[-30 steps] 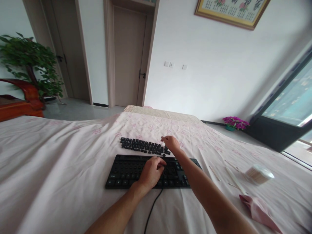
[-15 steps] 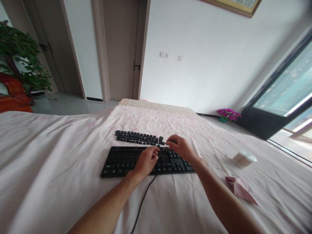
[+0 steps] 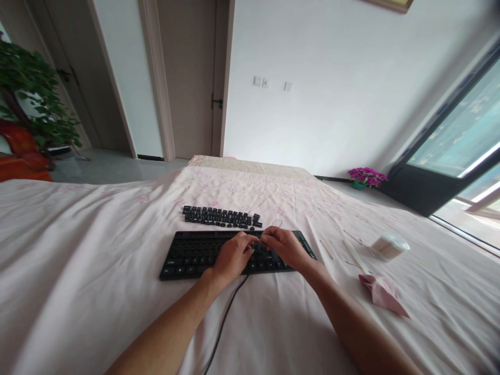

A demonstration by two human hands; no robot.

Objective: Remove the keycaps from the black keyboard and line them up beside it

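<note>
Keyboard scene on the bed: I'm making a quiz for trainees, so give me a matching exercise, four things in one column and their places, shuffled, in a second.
Things:
1. keyboard
2. loose keycaps
3. round tub of sticks
4. pink folded cloth

Places:
A. in rows just beyond the keyboard
B. far right on the sheet, near the window
C. under the left hand and right hand
D. on the sheet, nearer the camera than the tub

Pairs: 1-C, 2-A, 3-B, 4-D
</note>
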